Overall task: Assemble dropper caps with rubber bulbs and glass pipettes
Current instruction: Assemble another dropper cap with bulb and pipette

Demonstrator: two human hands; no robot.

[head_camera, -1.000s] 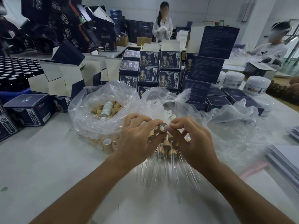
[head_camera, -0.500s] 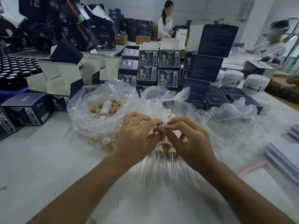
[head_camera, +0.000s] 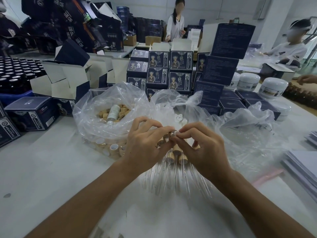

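Hands are meeting above the table (head_camera: 42, 169): left hand (head_camera: 145, 143) is curling around a tan cap (head_camera: 172, 134), right hand (head_camera: 200, 148) is pinching a white bulb (head_camera: 175, 133) against it.

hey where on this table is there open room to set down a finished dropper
Bare table lies left of the left hand, below the bag of caps and boxes. Near edge is free too. Crowded: pipettes under both hands, plastic and paper stacks right.

Glossy crinkled clear plastic bag (head_camera: 96, 121)
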